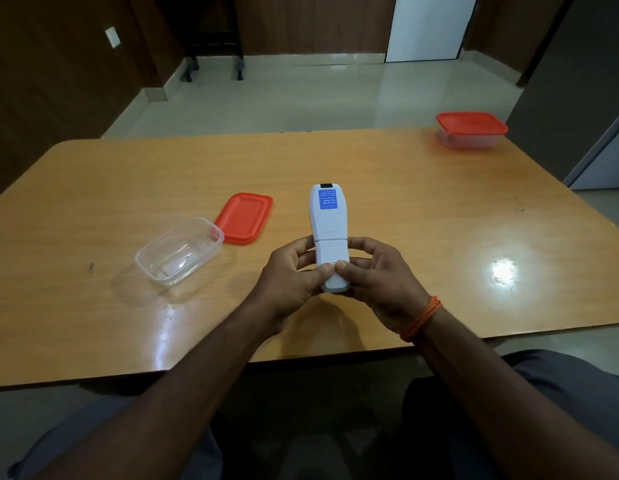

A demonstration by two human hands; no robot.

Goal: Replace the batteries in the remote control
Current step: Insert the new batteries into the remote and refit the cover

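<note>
A white remote control [328,223] is held back side up over the wooden table [422,216], a blue label near its far end. My left hand [289,285] grips its near left side and my right hand [377,282] grips its near right side. Both thumbs press side by side on the battery cover [330,251] at the near half of the remote. The cover sits on the remote with a seam showing at its far edge. No batteries are visible.
An open clear plastic box [180,251] stands left of my hands, with its red lid [244,218] lying flat beside it. A second clear box with a red lid on it [470,128] stands at the table's far right corner.
</note>
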